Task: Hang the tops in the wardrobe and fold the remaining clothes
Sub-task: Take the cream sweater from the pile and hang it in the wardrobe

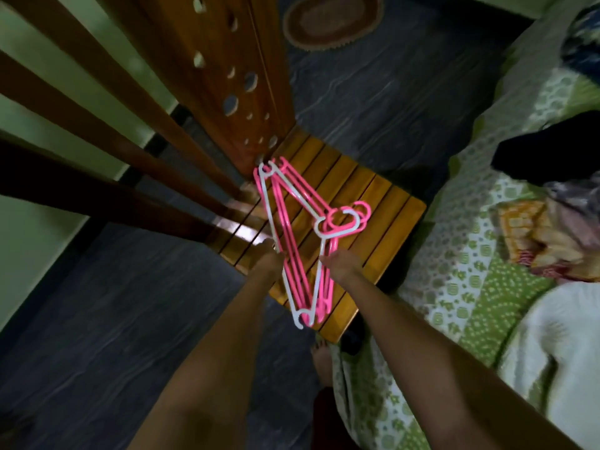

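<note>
On the far left, dark wooden bars and a pale green wall are seen, then a brown panel pierced with round holes; whether this belongs to the wardrobe cannot be told. Below it a slatted wooden stool is set, and on it a bundle of pink and white hangers is laid, its long axis running from the panel's foot towards the person, hooks turned to the right.

The left hand is placed at the bundle's left bar, fingers seemingly curled onto it (blur makes the grip uncertain). The right hand is placed at the right bar, touching it; whether it is closed round the bar cannot be told. Both hands are about equally near, so a two-handed lift is judged likely.

To the right, a heap of clothes is left on the bed's green patterned cover, well apart from the hangers. Nothing is seen between hands and bundle.
</note>
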A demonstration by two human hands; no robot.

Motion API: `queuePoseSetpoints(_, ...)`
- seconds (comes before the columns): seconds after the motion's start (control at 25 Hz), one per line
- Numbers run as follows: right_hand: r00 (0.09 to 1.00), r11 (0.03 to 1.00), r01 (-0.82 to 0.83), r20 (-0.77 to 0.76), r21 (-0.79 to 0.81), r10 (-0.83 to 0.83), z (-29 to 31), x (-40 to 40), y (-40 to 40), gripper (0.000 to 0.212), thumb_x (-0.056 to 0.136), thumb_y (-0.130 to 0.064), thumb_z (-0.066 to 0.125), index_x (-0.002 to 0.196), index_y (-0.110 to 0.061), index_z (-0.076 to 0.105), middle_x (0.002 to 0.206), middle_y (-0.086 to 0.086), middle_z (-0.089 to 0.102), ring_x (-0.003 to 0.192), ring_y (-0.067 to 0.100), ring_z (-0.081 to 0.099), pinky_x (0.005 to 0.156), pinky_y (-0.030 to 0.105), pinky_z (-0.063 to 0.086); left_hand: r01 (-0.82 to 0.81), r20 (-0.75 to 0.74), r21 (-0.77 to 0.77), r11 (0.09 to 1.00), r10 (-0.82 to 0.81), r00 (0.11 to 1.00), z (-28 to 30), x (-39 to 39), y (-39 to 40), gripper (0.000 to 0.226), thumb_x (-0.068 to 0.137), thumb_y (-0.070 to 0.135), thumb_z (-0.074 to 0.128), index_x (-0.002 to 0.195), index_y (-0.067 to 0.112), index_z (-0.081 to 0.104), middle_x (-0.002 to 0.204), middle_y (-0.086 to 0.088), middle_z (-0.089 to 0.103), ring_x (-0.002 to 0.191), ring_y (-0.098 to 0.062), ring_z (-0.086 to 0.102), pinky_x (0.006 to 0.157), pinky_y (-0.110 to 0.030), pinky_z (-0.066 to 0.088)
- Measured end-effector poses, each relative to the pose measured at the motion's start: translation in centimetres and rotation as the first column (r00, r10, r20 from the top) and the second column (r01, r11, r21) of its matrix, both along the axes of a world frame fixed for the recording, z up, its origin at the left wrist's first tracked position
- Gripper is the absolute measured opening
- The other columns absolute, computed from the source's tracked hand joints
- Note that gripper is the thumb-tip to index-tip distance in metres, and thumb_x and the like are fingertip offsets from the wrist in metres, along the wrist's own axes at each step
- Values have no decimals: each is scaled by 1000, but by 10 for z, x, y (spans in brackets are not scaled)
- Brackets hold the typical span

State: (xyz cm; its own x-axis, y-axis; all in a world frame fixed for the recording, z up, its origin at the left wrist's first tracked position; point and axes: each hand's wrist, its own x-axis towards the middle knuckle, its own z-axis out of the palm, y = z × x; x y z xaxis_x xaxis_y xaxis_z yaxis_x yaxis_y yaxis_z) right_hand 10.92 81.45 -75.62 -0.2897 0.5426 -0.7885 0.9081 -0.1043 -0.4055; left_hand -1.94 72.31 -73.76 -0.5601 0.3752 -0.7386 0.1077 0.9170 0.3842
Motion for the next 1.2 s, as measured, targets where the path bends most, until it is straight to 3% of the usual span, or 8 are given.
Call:
queuePoseSetpoints(0.2, 998, 996, 16, 63, 84, -21, -35, -13, 3, 31, 87, -38, 64, 92, -7, 62, 95, 10, 67, 92, 26, 65, 58, 23, 40, -126, -24, -38, 991, 125, 992, -30, -8, 16, 38, 96, 14, 52, 127, -8, 48, 119, -19, 58, 112, -34, 55, 80, -26, 35)
queuePoseSetpoints(0.36, 999, 997, 21, 29, 69, -23, -29, -12, 5, 32, 85, -29, 65, 65, -17, 43, 78, 5, 57, 70, 17, 55, 48, 21, 35, -131, 23, 30, 991, 130, 991, -36, -11, 8, 41, 79, 31, 63, 102, -2, 57, 99, -23, 63, 102, -39, 62, 80, -37, 47)
queuePoseSetpoints(0.52, 948, 961, 270, -158, -53, -275, -4, 9, 4, 11, 84, -19, 65, 82, -16, 55, 83, 3, 56, 80, 19, 53, 69, 27, 42, -18, 54, 61, 998, 15, 998, -10, 2, 14, 20, 92, 19, 55, 96, -1, 54, 86, -23, 62, 82, -31, 67, 71, -37, 53)
queuePoseSetpoints(0.68, 495, 626, 680, -391, -382, -776, 43, 78, 27, 19, 91, -30, 63, 81, -14, 58, 67, 2, 57, 60, 13, 52, 56, 23, 45, 74, 111, 212, 975, -99, 989, 28, 65, 42, 28, 91, -3, 57, 73, 12, 41, 67, -12, 52, 41, -6, 60, 49, -34, 55)
queuePoseSetpoints(0.8, 292, 447, 815, -405, -368, -866, 64, 175, 50, 26, 95, -38, 55, 93, -13, 61, 67, 2, 62, 44, 5, 44, 42, 14, 35, 143, 178, 252, 957, -191, 965, 50, 162, 72, 19, 90, -7, 55, 88, 6, 42, 72, -8, 48, 39, -4, 57, 42, -24, 53)
queuePoseSetpoints(0.88, 184, 353, 871, -441, -340, -878, 68, 264, 65, 22, 96, -28, 55, 89, -8, 60, 60, 3, 59, 37, 2, 42, 38, 14, 31, 241, 182, 274, 931, -296, 938, 60, 247, 98, 21, 90, -1, 59, 98, 5, 42, 76, -8, 52, 53, -13, 60, 53, -33, 56)
queuePoseSetpoints(1.0, 83, 233, 937, -484, -259, -871, 76, 407, 82, 19, 97, -21, 53, 81, -12, 55, 57, -1, 58, 44, 2, 52, 41, 11, 35, 588, 75, 278, 760, -628, 775, 57, 373, 134, 23, 88, 18, 67, 104, 9, 54, 93, -4, 61, 84, -21, 61, 68, -29, 45)
queuePoseSetpoints(1.2, -33, 30, 992, -469, -125, -883, 70, 617, 106, 25, 98, -26, 49, 75, -19, 53, 44, -10, 59, 41, -4, 51, 52, 18, 35, 963, -253, 78, 259, -929, 271, 36, 548, 198, 40, 94, 19, 52, 133, 20, 44, 139, 1, 40, 121, -25, 46, 94, -41, 45)
